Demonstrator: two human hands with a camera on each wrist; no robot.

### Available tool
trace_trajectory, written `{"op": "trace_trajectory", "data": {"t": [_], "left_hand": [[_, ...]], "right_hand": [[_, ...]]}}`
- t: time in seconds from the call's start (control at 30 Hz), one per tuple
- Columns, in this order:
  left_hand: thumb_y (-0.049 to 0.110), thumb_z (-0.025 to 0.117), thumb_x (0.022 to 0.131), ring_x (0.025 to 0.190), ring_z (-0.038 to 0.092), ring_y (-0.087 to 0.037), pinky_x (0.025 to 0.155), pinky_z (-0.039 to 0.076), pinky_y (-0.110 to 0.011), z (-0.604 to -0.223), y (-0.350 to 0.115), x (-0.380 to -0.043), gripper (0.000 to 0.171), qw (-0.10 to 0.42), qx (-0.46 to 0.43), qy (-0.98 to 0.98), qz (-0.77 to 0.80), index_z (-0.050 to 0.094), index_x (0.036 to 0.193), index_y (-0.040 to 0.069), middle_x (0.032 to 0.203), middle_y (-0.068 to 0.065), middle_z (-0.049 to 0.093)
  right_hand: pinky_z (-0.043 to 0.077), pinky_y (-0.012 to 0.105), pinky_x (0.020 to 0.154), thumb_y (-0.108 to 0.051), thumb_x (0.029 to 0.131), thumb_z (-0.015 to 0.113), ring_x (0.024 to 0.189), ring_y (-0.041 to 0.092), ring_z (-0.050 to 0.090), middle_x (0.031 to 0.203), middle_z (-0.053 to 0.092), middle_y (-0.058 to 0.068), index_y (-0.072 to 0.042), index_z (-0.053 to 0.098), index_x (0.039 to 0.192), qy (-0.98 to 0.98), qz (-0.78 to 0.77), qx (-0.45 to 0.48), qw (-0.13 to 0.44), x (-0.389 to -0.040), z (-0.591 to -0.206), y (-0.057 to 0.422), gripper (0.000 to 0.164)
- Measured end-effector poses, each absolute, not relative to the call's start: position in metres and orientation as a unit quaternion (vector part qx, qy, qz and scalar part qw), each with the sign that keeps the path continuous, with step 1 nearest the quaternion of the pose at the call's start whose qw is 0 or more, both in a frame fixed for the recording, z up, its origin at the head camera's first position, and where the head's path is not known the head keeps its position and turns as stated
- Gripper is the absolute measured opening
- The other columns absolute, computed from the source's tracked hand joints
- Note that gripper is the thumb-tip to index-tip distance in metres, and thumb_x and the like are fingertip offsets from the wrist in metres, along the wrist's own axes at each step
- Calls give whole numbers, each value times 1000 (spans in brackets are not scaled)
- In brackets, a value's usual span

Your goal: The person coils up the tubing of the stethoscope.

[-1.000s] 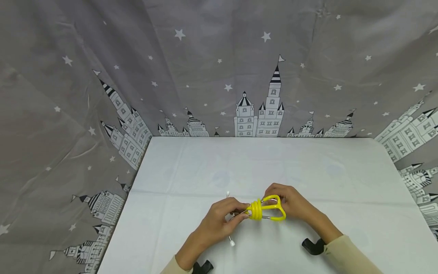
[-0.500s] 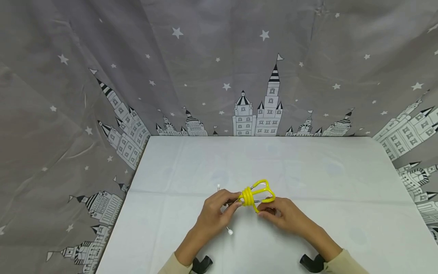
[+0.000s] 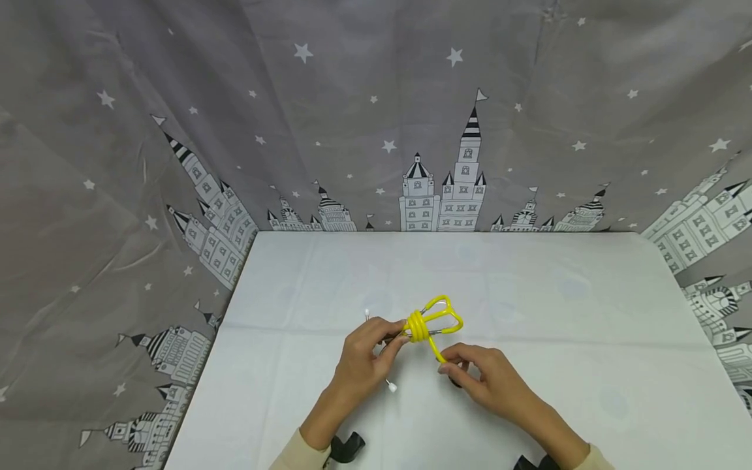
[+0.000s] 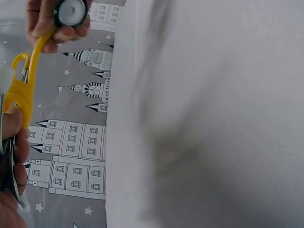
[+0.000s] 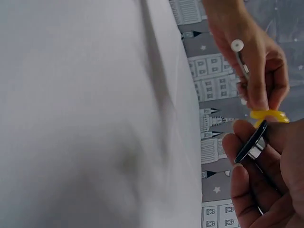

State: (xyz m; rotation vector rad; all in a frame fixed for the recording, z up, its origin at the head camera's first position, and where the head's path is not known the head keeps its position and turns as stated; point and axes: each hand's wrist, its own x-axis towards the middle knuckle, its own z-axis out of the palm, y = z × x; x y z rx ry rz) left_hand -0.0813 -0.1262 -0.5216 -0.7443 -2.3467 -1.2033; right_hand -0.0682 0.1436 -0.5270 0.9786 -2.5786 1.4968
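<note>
A stethoscope [image 3: 418, 326] with yellow tubing is held up over the white table, its tube wound in several turns around the middle. My left hand [image 3: 360, 362] pinches it just left of the coil, at the metal ear tubes. White eartips [image 3: 391, 386] stick out on either side of that hand. Yellow loops reach out beyond the coil, up and to the right. My right hand [image 3: 490, 378] pinches the tube's loose end, which runs down from the coil. At that end the round chestpiece [image 4: 71, 12] sits by the right fingers, its dark rim also visible in the right wrist view.
A white-covered table [image 3: 529, 287] lies beneath both hands. Behind it and at its sides hangs a grey cloth [image 3: 329, 117] printed with castles and stars. A black wrist-worn piece [image 3: 348, 447] shows below the left wrist, another at the right sleeve.
My right hand has come from behind the yellow loops toward the near side, drawing the tube end out below the coil. My left hand and the coil have shifted slightly left and away.
</note>
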Motion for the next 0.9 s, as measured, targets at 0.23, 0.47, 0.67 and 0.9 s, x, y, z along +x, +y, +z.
{"op": "trace_trajectory", "data": {"t": [0.23, 0.47, 0.67, 0.9], "left_hand": [[6, 85, 92, 87, 72, -9, 76, 60, -14, -522, -127, -83, 27, 211, -272, -836, -426, 77, 117, 8, 102, -1, 77], [6, 86, 91, 86, 72, -9, 76, 61, -17, -524, -126, -83, 28, 217, -275, -837, -421, 77, 118, 8, 100, -1, 77], [7, 85, 92, 86, 72, -10, 78, 59, -13, -525, -125, -82, 28, 217, -275, -837, -420, 77, 118, 8, 100, -1, 76], [7, 85, 93, 86, 71, -9, 79, 59, -13, -525, -125, -83, 26, 216, -275, -840, -415, 77, 118, 8, 100, -1, 76]], "right_hand": [[57, 22, 67, -5, 98, 77, 75, 2, 70, 90, 81, -12, -17, 65, 117, -786, 534, 311, 15, -61, -522, 138, 25], [59, 19, 72, 6, 101, 69, 80, 7, 76, 92, 81, -2, -14, 64, 135, -752, 571, 328, 12, -57, -521, 131, 40], [63, 21, 79, 6, 103, 64, 92, 16, 81, 100, 83, 0, -16, 69, 130, -746, 589, 312, 5, -53, -524, 129, 35], [58, 18, 103, 6, 107, 56, 115, 12, 78, 118, 82, 2, -9, 66, 133, -738, 607, 295, -10, -51, -526, 129, 31]]}}
